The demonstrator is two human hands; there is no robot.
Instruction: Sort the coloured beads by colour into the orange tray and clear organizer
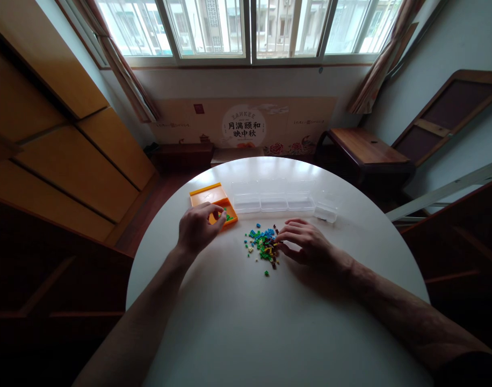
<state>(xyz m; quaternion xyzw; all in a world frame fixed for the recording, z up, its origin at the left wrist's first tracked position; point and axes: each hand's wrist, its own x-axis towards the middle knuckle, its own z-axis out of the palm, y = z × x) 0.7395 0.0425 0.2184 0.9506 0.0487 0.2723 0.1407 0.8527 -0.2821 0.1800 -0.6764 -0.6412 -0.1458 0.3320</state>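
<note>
My left hand [200, 226] hovers over an open orange box [232, 210], its thumb and index fingertip nearly together in a pinch. Whatever lies between them, if anything, is too small to make out. Several small green bricks [229, 217] rest inside the box. Beside the loose pile of tiny building bricks [266, 242], in blue, green, yellow, brown and cream, my right hand [304, 242] reaches in from the right. Its thumb and index tips converge on the pile's right edge, and what they pinch is hidden among the bricks.
Behind the pile stands a clear plastic compartment case [273, 203] with its lid up. A small clear box [325, 213] sits to its right. All lie on a round white table [246, 322]. Beyond its edge are a wooden stool [364, 145] and cabinets [77, 156].
</note>
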